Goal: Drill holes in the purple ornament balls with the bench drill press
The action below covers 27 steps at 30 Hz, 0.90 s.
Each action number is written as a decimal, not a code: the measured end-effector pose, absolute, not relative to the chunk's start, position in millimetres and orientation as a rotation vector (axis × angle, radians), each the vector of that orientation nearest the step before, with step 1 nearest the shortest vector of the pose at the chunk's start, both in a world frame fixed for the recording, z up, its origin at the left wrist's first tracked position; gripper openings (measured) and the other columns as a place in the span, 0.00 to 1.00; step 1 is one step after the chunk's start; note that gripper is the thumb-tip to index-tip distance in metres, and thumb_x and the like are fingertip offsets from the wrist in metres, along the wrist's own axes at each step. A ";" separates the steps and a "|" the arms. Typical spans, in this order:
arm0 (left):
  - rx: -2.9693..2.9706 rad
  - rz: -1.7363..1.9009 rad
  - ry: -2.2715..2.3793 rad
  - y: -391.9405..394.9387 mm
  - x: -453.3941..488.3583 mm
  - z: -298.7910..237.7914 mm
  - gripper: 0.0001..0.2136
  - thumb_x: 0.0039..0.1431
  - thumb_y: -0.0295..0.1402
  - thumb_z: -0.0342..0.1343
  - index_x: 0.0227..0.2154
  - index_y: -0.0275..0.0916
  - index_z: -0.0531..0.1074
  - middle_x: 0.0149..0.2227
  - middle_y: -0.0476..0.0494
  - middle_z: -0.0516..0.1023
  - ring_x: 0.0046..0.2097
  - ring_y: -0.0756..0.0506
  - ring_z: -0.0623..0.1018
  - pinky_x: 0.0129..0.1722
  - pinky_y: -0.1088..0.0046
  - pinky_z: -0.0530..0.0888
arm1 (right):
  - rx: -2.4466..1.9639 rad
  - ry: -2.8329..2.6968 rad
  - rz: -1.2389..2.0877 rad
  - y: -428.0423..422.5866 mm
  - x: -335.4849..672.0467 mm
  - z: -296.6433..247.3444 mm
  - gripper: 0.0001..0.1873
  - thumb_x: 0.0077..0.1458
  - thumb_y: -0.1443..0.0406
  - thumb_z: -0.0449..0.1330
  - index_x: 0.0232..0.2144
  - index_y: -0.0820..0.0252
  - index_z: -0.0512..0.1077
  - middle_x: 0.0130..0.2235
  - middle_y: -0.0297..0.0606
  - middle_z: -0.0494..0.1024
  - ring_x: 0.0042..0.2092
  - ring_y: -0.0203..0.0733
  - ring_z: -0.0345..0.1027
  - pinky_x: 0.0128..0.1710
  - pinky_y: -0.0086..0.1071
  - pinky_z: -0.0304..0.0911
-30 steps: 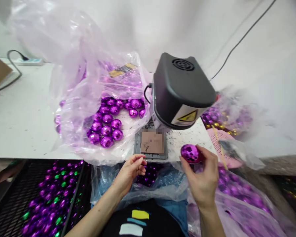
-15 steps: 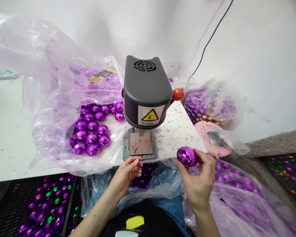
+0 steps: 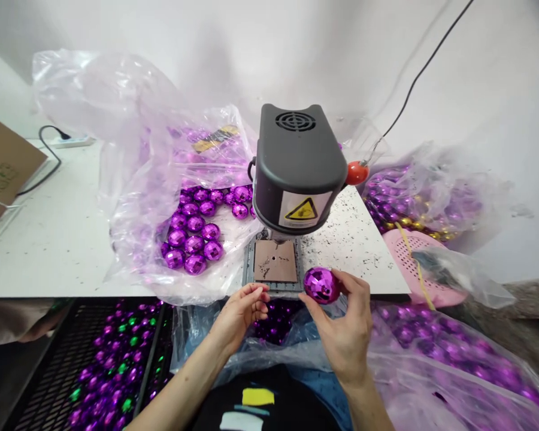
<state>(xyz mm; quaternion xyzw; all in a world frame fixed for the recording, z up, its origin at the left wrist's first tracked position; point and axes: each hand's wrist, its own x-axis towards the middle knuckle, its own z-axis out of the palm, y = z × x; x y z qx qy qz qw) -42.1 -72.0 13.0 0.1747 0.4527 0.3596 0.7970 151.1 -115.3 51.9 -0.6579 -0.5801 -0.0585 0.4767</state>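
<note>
My right hand (image 3: pixel 348 329) pinches a shiny purple faceted ball (image 3: pixel 320 284) between thumb and fingers, with a small dark spot on its surface. It hovers at the table's front edge, just right of the bench machine's base. My left hand (image 3: pixel 245 314) is closed, its thumb pressed to the curled fingers, in front of the base; whether anything tiny sits in the pinch I cannot make out. A square brown board (image 3: pixel 276 272) with a small dark hole lies on the grey base plate (image 3: pixel 248 272). Above it stands the black machine housing (image 3: pixel 300 158) with a yellow warning label.
More purple balls (image 3: pixel 194 244) rest in an open clear bag (image 3: pixel 137 239) at left. A red knob (image 3: pixel 357 172) juts from the machine's right side. Beyond are a pink basket (image 3: pixel 397 263), a crate (image 3: pixel 49 359) of beads, a carton (image 3: pixel 4 167) and another person's hand (image 3: pixel 40 328).
My right hand has brought the purple ball leftward, closer to the machine's base. The view has turned left, bringing the carton and the other person's hand into sight. My left hand stays closed.
</note>
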 end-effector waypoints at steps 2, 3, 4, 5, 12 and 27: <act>0.407 0.775 0.971 -71.5 -43.9 13.9 0.19 0.47 0.40 0.74 0.37 0.34 0.77 0.32 0.46 0.78 0.29 0.53 0.76 0.30 0.78 0.75 | -1.602 -1.511 -0.065 -118.7 148.8 45.3 0.29 0.54 0.52 0.66 0.54 0.57 0.66 0.46 0.40 0.72 0.48 0.37 0.70 0.48 0.32 0.71; 0.437 0.777 0.972 -70.1 -46.1 14.5 0.20 0.46 0.41 0.74 0.38 0.34 0.77 0.33 0.46 0.78 0.29 0.52 0.76 0.31 0.77 0.75 | -1.601 -1.592 0.004 -121.1 147.3 38.7 0.29 0.55 0.51 0.65 0.53 0.57 0.66 0.46 0.39 0.72 0.47 0.37 0.71 0.47 0.31 0.71; 0.478 0.785 0.977 -67.4 -49.4 15.3 0.21 0.47 0.43 0.74 0.38 0.34 0.77 0.33 0.46 0.79 0.29 0.52 0.76 0.31 0.77 0.75 | -1.597 -1.690 0.085 -123.8 145.5 29.9 0.28 0.55 0.50 0.64 0.53 0.56 0.67 0.46 0.38 0.73 0.46 0.36 0.71 0.45 0.30 0.72; 0.532 0.804 0.995 -63.4 -54.2 16.2 0.22 0.47 0.45 0.73 0.38 0.34 0.77 0.33 0.45 0.79 0.30 0.52 0.76 0.32 0.76 0.74 | -1.580 -1.790 0.164 -126.5 143.5 19.4 0.28 0.56 0.49 0.63 0.53 0.56 0.67 0.46 0.37 0.74 0.45 0.36 0.72 0.43 0.29 0.72; 1.229 1.100 1.379 -5.7 -122.1 24.9 0.13 0.61 0.43 0.60 0.36 0.38 0.75 0.31 0.47 0.78 0.33 0.48 0.76 0.36 0.72 0.72 | -1.752 -1.916 0.538 -136.3 150.8 -30.1 0.30 0.59 0.45 0.58 0.57 0.51 0.67 0.52 0.38 0.75 0.48 0.38 0.75 0.39 0.28 0.73; 1.395 0.954 1.453 21.7 -112.3 21.4 0.22 0.64 0.42 0.59 0.58 0.39 0.69 0.49 0.38 0.78 0.46 0.40 0.80 0.44 0.64 0.76 | -1.764 -1.635 0.683 -96.7 172.7 40.6 0.26 0.56 0.42 0.58 0.46 0.52 0.75 0.41 0.35 0.80 0.40 0.34 0.77 0.28 0.20 0.67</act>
